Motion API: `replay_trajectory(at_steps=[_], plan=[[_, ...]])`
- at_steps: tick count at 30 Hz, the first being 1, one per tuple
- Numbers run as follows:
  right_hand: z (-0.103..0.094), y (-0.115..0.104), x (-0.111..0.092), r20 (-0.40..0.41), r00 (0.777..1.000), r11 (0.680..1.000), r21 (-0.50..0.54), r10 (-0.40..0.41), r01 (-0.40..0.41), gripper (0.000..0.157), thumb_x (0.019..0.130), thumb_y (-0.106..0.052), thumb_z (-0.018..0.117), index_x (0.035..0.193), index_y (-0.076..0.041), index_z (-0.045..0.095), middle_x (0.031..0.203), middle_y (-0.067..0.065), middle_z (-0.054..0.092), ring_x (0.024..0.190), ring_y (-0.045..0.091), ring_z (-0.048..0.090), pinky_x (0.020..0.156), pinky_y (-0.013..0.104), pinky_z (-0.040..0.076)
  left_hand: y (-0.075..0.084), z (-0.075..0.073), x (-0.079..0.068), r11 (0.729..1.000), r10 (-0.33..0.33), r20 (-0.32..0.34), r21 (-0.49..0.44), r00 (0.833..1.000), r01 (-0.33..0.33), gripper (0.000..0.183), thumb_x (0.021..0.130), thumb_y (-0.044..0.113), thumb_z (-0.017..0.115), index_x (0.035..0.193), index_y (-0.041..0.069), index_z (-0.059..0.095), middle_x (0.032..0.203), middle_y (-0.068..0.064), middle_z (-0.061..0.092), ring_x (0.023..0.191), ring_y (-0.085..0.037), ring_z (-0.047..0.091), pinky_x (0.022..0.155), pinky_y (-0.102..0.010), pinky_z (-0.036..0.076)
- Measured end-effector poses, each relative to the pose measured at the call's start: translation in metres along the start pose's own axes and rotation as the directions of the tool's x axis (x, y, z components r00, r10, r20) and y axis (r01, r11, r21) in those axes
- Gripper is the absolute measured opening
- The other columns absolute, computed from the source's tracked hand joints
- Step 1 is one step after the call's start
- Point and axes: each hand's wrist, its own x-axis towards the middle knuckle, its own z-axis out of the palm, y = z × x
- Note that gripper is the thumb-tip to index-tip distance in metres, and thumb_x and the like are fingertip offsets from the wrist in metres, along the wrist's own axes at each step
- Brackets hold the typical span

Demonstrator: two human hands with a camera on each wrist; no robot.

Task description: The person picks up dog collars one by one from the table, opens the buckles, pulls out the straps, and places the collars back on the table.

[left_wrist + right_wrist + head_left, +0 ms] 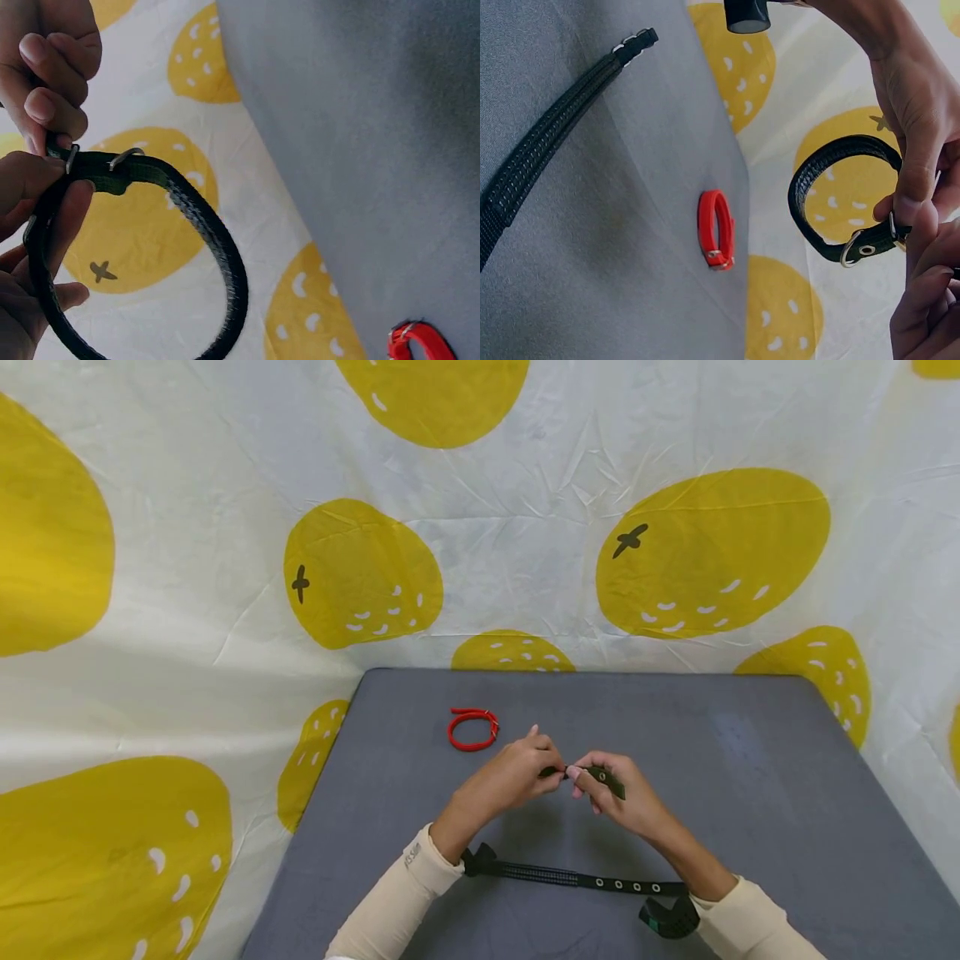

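Observation:
A dark green collar (236, 277) with a padded lining hangs in a loop between both hands above the table. My left hand (513, 774) pinches it beside the metal buckle (895, 225). Close to the buckle, my right hand (621, 789) grips the strap's end part, and the fingertips of both hands nearly meet. A D-ring (847, 253) and a metal eyelet (867, 250) show on the strap in the right wrist view. Fingers partly hide the buckle and the strap end.
On the grey table (675, 718), a red collar (472, 747) lies buckled in a ring behind the hands. A black collar (540, 873) with several eyelets lies stretched out nearer the front, below the forearms. A white cloth (525, 560) with yellow fruit prints hangs behind the table.

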Motion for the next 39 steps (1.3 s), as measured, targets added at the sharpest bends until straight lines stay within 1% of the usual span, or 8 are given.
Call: replay_trajectory(at_steps=[6, 14, 17, 20, 22, 29, 33, 39], plan=[[0.001, 0.001, 0.001, 0.011, 1.000, 1.000, -0.021, 0.006, -0.006, 0.016, 0.100, 0.004, 0.054, 0.095, -0.006, 0.066, 0.072, 0.010, 0.063, 0.046, 0.006, 0.048, 0.044, 0.026, 0.044, 0.006, -0.003, 0.002, 0.993, -0.006, 0.062, 0.118, 0.998, -0.001, 0.008, 0.097, 0.014, 0.066, 0.094, 0.012, 0.073, 0.092, 0.002, 0.060, 0.084, -0.006, 0.059, 0.116, -0.044, 0.035], [0.001, -0.003, 0.006, 0.036, 0.999, 1.000, -0.029, 0.011, -0.010, 0.016, 0.100, 0.003, 0.054, 0.093, -0.006, 0.066, 0.070, 0.007, 0.063, 0.045, 0.004, 0.048, 0.043, 0.025, 0.044, 0.007, -0.004, 0.000, 0.975, 0.009, 0.064, 0.222, 0.998, -0.023, 0.007, 0.096, 0.014, 0.063, 0.090, 0.012, 0.067, 0.087, 0.003, 0.055, 0.081, -0.007, 0.054, 0.113, -0.039, 0.041], [0.001, -0.005, 0.007, 0.041, 0.999, 0.999, -0.043, 0.034, -0.032, 0.014, 0.100, 0.002, 0.055, 0.094, -0.004, 0.066, 0.071, 0.006, 0.065, 0.045, 0.003, 0.047, 0.042, 0.026, 0.044, 0.007, -0.004, 0.000, 0.963, 0.023, 0.051, 0.265, 0.998, -0.036, 0.007, 0.095, 0.015, 0.063, 0.090, 0.014, 0.068, 0.086, 0.004, 0.057, 0.080, -0.007, 0.054, 0.099, -0.025, 0.051], [0.001, -0.007, 0.008, 0.034, 0.998, 0.996, -0.078, 0.050, -0.047, 0.013, 0.100, 0.001, 0.056, 0.093, -0.004, 0.067, 0.070, 0.004, 0.065, 0.043, 0.001, 0.045, 0.040, 0.025, 0.041, 0.006, -0.004, -0.001, 0.951, 0.027, 0.032, 0.308, 0.999, -0.035, 0.007, 0.095, 0.019, 0.065, 0.091, 0.017, 0.070, 0.087, 0.006, 0.061, 0.078, -0.007, 0.054, 0.076, -0.020, 0.048], [0.002, -0.009, 0.009, 0.024, 0.999, 0.992, -0.116, 0.048, -0.045, 0.014, 0.100, 0.000, 0.057, 0.091, -0.005, 0.066, 0.069, 0.001, 0.064, 0.043, -0.001, 0.043, 0.039, 0.024, 0.039, 0.005, -0.005, -0.001, 0.948, 0.021, 0.020, 0.319, 1.000, -0.027, 0.007, 0.096, 0.021, 0.065, 0.093, 0.019, 0.071, 0.088, 0.006, 0.062, 0.078, -0.007, 0.055, 0.070, -0.021, 0.044], [0.004, -0.008, 0.012, -0.007, 1.000, 0.969, -0.247, 0.005, -0.007, 0.016, 0.098, 0.000, 0.060, 0.087, -0.011, 0.064, 0.068, -0.006, 0.061, 0.048, -0.004, 0.040, 0.043, 0.021, 0.037, 0.005, -0.006, -0.003, 0.953, 0.027, -0.001, 0.303, 1.000, -0.025, 0.006, 0.096, 0.017, 0.064, 0.095, 0.016, 0.070, 0.088, 0.003, 0.059, 0.074, -0.007, 0.051, 0.070, -0.019, 0.045], [0.004, -0.007, 0.013, -0.010, 1.000, 0.970, -0.243, 0.012, -0.014, 0.015, 0.098, -0.001, 0.060, 0.088, -0.010, 0.064, 0.069, -0.006, 0.062, 0.048, -0.003, 0.040, 0.043, 0.022, 0.038, 0.003, -0.003, -0.004, 0.957, 0.046, -0.022, 0.287, 0.999, -0.038, 0.006, 0.095, 0.013, 0.063, 0.091, 0.014, 0.067, 0.085, 0.002, 0.054, 0.071, -0.006, 0.045, 0.066, -0.014, 0.039], [0.002, -0.009, 0.016, 0.015, 0.995, 0.983, -0.155, 0.097, -0.094, 0.013, 0.101, -0.005, 0.057, 0.091, -0.007, 0.066, 0.069, 0.000, 0.063, 0.045, 0.000, 0.041, 0.041, 0.024, 0.039, -0.002, -0.002, -0.005, 0.970, 0.053, -0.064, 0.239, 0.997, -0.036, 0.006, 0.095, 0.011, 0.062, 0.089, 0.013, 0.065, 0.085, 0.002, 0.053, 0.071, -0.005, 0.045, 0.065, -0.010, 0.038]])
